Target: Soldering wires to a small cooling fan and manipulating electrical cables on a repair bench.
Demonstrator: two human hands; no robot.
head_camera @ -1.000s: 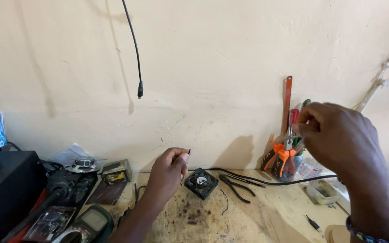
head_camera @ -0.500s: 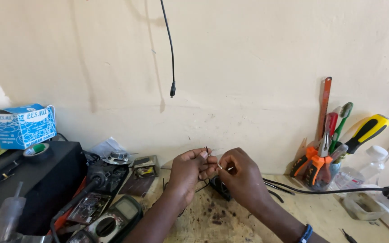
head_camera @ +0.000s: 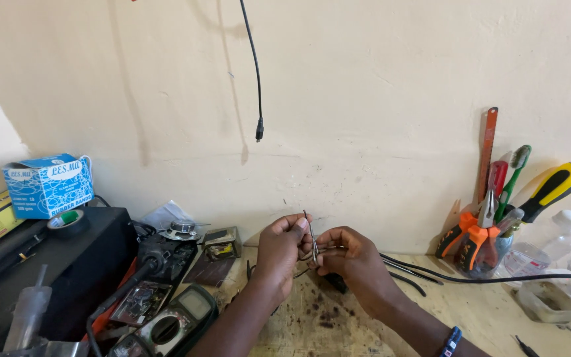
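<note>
While held together above the stained wooden worktop (head_camera: 338,324), left hand (head_camera: 284,246) and right hand (head_camera: 351,259) meet at centre frame, knuckles almost touching. Left fingers (head_camera: 297,228) pinched shut on a thin metal pin-like tool (head_camera: 312,239), standing nearly upright, its tip poking up above the fingertips. Right fingers (head_camera: 330,243) curled and closed around thin dark wires (head_camera: 312,256) running between the two hands; exactly how many strands, hard to tell at this size. Just below and behind the right hand, partly hidden, a small black square part (head_camera: 337,284) lying on the worktop.

To the left, near: a green and black handheld multimeter (head_camera: 170,324), a black cable (head_camera: 117,301), small circuit boards (head_camera: 141,297), a clear plastic syringe-shaped bottle (head_camera: 26,316). Further left, a large black box (head_camera: 67,258) carrying a roll of dark tape (head_camera: 67,221) and a blue and white cardboard carton (head_camera: 49,185). Far, against the cream plaster wall (head_camera: 365,99), a round silver metal part (head_camera: 181,229).

To the right, a clear plastic cup (head_camera: 480,254) packed with orange-handled pliers (head_camera: 470,239), a green-handled screwdriver (head_camera: 513,172), a yellow and black screwdriver (head_camera: 556,188) and an orange hacksaw blade (head_camera: 487,152). Across the worktop from the hands toward the right edge, a long black cord (head_camera: 497,279). Overhead, a thin black lead (head_camera: 256,79) dangling down the wall.
</note>
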